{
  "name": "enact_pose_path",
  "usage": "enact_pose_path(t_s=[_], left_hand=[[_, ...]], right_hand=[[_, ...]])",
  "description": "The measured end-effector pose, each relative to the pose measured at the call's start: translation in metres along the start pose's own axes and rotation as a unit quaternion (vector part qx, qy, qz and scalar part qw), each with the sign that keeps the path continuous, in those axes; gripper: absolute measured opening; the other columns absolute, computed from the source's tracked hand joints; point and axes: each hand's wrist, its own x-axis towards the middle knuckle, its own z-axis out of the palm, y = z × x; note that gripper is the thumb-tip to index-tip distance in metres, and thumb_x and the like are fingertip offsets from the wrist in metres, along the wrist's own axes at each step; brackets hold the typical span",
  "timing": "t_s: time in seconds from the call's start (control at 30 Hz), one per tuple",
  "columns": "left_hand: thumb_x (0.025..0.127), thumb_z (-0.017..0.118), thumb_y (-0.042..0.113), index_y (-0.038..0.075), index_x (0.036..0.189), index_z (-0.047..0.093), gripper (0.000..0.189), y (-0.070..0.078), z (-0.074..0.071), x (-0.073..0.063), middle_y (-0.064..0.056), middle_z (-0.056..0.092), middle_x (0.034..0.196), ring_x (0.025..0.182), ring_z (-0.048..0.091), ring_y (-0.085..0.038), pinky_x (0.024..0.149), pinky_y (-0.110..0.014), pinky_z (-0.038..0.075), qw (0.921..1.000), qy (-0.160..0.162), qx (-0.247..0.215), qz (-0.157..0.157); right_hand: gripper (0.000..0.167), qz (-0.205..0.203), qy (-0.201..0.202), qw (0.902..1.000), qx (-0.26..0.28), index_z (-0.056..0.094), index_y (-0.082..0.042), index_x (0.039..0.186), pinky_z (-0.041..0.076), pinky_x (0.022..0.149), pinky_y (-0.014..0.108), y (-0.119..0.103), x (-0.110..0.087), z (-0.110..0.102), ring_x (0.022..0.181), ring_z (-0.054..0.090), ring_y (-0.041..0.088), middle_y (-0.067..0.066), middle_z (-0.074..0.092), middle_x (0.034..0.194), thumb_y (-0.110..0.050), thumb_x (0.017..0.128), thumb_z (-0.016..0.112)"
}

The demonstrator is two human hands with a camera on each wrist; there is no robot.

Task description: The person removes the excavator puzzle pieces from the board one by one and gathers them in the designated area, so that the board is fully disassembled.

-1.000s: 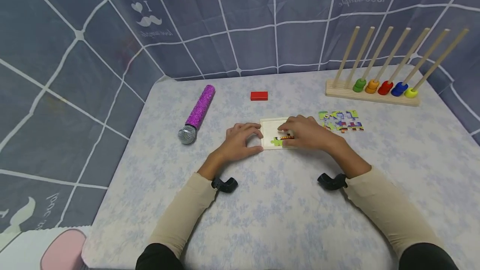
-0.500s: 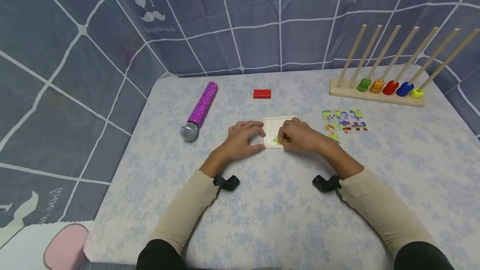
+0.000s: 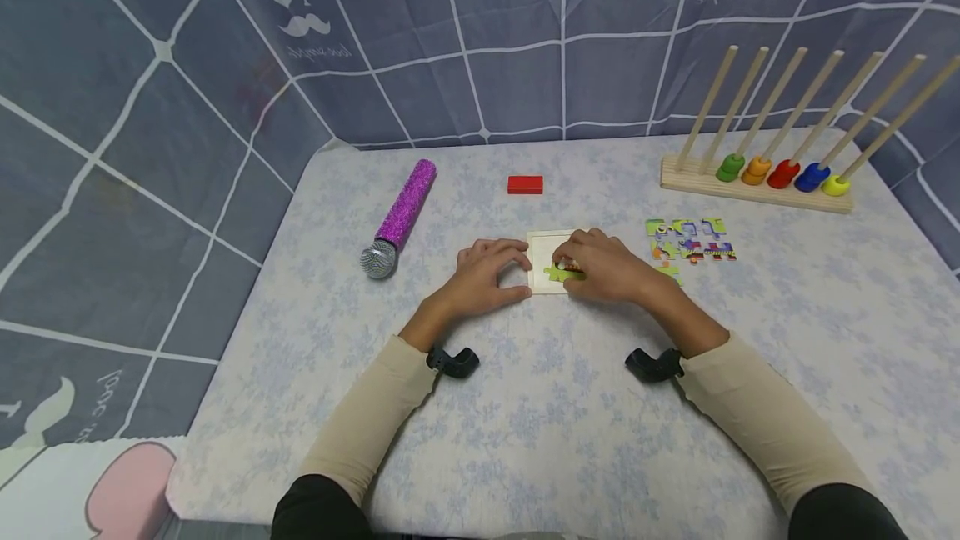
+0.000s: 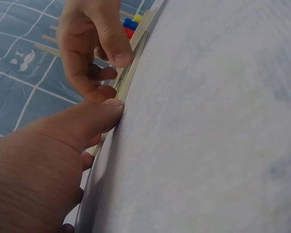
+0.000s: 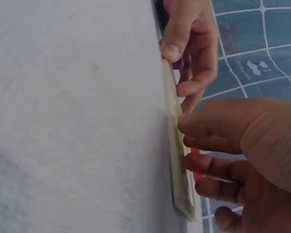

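A shallow wooden puzzle tray lies mid-table with green jigsaw pieces in its lower part. My left hand grips the tray's left end, thumb at the near corner and fingertips at the far one. Over the tray's right half, my right hand has its thumb and fingertips around a jigsaw piece, which the hand partly covers. The right wrist view shows those fingertips right at the tray. More colourful jigsaw pieces lie to the right of the tray, one partly hidden by the right wrist.
Behind the tray lies a red block. A purple glitter microphone rests at the left. At the back right stands a wooden peg rack with coloured beads. A patterned curtain hangs behind the table.
My right hand closed in over the piece in the tray, then its thumb and fingers spread a little, showing more of the green pieces. The left hand stays at the tray's end.
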Motion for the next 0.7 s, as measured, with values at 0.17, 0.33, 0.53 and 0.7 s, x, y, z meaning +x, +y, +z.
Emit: enact_pose_path(t_s=[0.17,0.33,0.53,0.7], left_hand=[[0.092,0.075,0.040,0.024,0.118,0.064,0.032,0.0008,-0.0010,0.0002,0.003,0.046,0.152,0.129,0.038,-0.027,0.098,-0.052,0.027,1.0000,-0.003,0.000,-0.002],[0.092,0.075,0.040,0.024,0.117,0.065,0.032,0.0003,-0.0009,0.0004,0.003,0.047,0.152,0.128,0.039,-0.026,0.098,-0.052,0.026,1.0000,-0.003,-0.001,-0.001],[0.092,0.075,0.040,0.024,0.117,0.065,0.031,0.0003,-0.0001,0.0003,0.004,0.047,0.152,0.128,0.039,-0.025,0.098,-0.052,0.026,1.0000,-0.005,0.001,-0.002],[0.092,0.075,0.040,0.024,0.118,0.064,0.032,0.0010,-0.0008,0.0001,0.004,0.046,0.152,0.129,0.038,-0.025,0.098,-0.052,0.026,1.0000,-0.005,0.006,-0.003]], right_hand=[[0.029,-0.005,-0.009,0.9999,-0.006,0.071,-0.007,0.119,0.041,0.082,0.053,0.0017,-0.0007,-0.0016,0.106,0.054,0.034,0.009,0.063,0.114,-0.008,0.090,0.074],[0.028,-0.007,-0.020,0.9998,0.004,0.072,-0.008,0.116,0.039,0.081,0.052,0.0041,-0.0013,-0.0041,0.104,0.054,0.031,0.007,0.064,0.112,-0.004,0.088,0.074],[0.026,-0.028,-0.028,0.9986,0.035,0.070,-0.003,0.113,0.042,0.081,0.049,0.0053,0.0003,-0.0036,0.096,0.054,0.028,0.008,0.062,0.105,0.001,0.087,0.072],[0.025,-0.047,-0.038,0.9953,0.076,0.068,0.003,0.112,0.044,0.085,0.045,0.0069,0.0017,-0.0036,0.092,0.052,0.026,0.012,0.059,0.105,0.008,0.087,0.068]])
